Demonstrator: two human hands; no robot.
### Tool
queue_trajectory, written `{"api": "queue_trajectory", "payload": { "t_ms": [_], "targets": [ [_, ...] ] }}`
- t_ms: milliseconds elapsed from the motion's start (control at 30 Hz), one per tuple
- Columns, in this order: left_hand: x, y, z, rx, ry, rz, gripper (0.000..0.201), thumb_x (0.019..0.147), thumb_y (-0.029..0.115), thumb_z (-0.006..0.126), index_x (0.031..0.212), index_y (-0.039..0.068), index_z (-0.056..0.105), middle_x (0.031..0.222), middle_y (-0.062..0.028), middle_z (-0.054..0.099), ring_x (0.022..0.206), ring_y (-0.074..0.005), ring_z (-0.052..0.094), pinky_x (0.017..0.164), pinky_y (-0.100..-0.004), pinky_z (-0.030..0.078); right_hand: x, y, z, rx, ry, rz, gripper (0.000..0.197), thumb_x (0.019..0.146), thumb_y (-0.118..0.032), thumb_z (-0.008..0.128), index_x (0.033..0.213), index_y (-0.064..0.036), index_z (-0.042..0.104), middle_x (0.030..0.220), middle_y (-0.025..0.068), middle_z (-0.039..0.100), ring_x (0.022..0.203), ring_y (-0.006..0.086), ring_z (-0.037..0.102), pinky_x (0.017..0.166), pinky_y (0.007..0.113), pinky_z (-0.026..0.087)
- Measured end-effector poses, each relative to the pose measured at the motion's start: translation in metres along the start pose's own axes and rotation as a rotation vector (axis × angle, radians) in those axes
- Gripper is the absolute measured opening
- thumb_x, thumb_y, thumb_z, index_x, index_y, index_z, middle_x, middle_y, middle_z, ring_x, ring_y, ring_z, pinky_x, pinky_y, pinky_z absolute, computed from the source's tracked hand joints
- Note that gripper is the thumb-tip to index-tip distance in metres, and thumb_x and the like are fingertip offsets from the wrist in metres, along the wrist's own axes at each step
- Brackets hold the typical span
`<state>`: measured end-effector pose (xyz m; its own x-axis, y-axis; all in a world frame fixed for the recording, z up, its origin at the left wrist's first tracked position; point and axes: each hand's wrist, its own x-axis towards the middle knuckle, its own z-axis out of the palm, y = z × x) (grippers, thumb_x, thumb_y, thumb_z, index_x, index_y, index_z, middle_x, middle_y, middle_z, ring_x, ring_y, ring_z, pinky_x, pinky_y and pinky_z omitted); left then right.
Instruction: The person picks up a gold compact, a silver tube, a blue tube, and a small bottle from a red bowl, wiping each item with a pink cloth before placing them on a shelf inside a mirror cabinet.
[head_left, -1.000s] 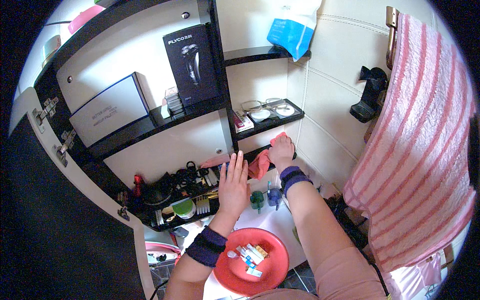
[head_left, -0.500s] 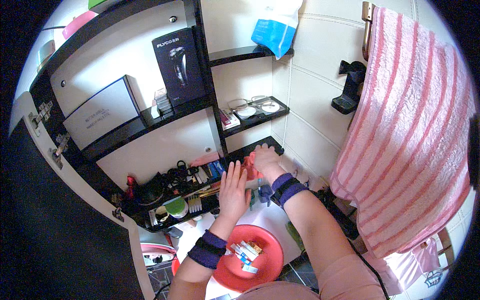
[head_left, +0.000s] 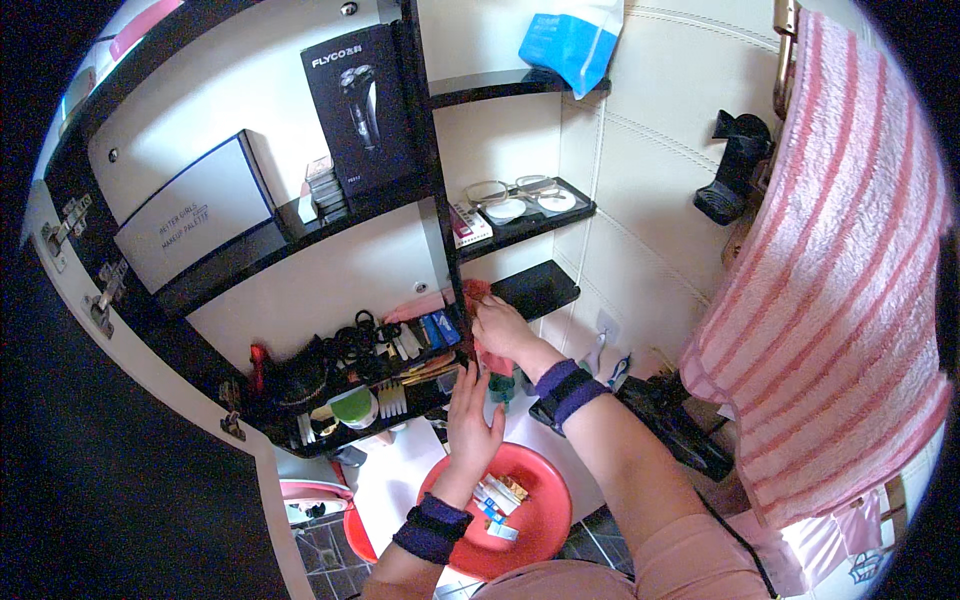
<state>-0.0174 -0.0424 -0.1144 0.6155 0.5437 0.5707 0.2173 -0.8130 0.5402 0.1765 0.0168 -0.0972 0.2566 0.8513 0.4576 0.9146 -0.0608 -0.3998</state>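
My right hand (head_left: 505,328) presses a pinkish-red cloth (head_left: 496,364) against the black upright divider of the cabinet. Its fingers are closed on the cloth, part of which hangs below the hand. My left hand (head_left: 472,425) is just below and to the left, fingers stretched out and nothing in it. Its fingertips come close to the right end of the lower black shelf. To the right of the cloth is the small lowest shelf (head_left: 540,290), with a dark, shiny surface. Both wrists wear dark purple bands.
The lower left shelf carries a green-lidded jar (head_left: 354,408), hair ties and a dark brush. A red basin (head_left: 548,500) with small boxes stands below. Glasses (head_left: 488,192) lie on the shelf above. A striped pink towel (head_left: 820,290) hangs right; an open cabinet door (head_left: 150,420) stands left.
My right hand has moved left with the cloth, from the small lowest shelf to the upright divider. My left hand has dropped slightly. The view has shifted a little.
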Motion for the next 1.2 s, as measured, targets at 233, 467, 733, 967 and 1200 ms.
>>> {"api": "queue_trajectory", "payload": {
  "t_ms": [233,467,733,967,1200],
  "targets": [
    [-0.005,0.003,0.005,0.027,-0.048,-0.012,0.052,0.081,0.012,0.061,0.131,0.0,0.05,0.145,-0.0203,0.039,0.135,-0.04,0.035,0.111,-0.0465,0.031,0.014,0.001,-0.016,-0.387,0.002,0.101,0.022,0.079,-0.022,0.056,0.087,-0.0064,0.069,0.099,0.01,0.067,0.102,0.0276,0.061,0.088,0.04,0.046],
    [-0.019,0.007,0.001,0.003,-0.08,-0.062,0.052,0.08,0.012,0.063,0.13,0.002,0.051,0.146,-0.0193,0.038,0.136,-0.0393,0.034,0.111,-0.0464,0.031,0.016,0.061,-0.057,-0.526,-0.077,0.45,0.033,0.089,-0.022,0.047,0.115,-0.0101,0.061,0.121,0.0085,0.061,0.112,0.0239,0.058,0.091,0.041,0.046],
    [-0.034,0.008,0.002,-0.001,-0.09,-0.055,0.057,0.079,0.009,0.066,0.133,0.003,0.048,0.145,-0.0216,0.039,0.137,-0.0395,0.032,0.111,-0.0462,0.031,0.019,0.048,-0.031,-0.694,-0.17,0.626,0.038,0.089,-0.023,0.05,0.125,-0.0127,0.059,0.133,0.0081,0.051,0.123,0.0274,0.043,0.091,0.043,0.045],
    [-0.041,0.015,0.01,-0.007,-0.09,-0.057,0.056,0.079,0.01,0.066,0.132,0.0,0.049,0.142,-0.0234,0.042,0.135,-0.0386,0.036,0.112,-0.0446,0.03,-0.026,-0.022,-0.01,-0.44,0.064,0.143,0.025,0.081,-0.022,0.059,0.101,-0.0114,0.068,0.115,0.0079,0.057,0.104,0.0312,0.051,0.073,0.04,0.054],
    [-0.031,0.005,0.02,-0.495,-0.065,-0.361,0.061,0.093,0.022,0.061,0.142,0.0,0.033,0.14,-0.0198,0.045,0.127,-0.0323,0.047,0.105,-0.0399,0.039,-0.072,-0.055,-0.041,0.111,-0.045,0.316,0.029,0.084,-0.02,0.053,0.1,-0.0003,0.066,0.093,0.021,0.067,0.08,0.0392,0.065,0.072,0.047,0.053]
  ]
}}
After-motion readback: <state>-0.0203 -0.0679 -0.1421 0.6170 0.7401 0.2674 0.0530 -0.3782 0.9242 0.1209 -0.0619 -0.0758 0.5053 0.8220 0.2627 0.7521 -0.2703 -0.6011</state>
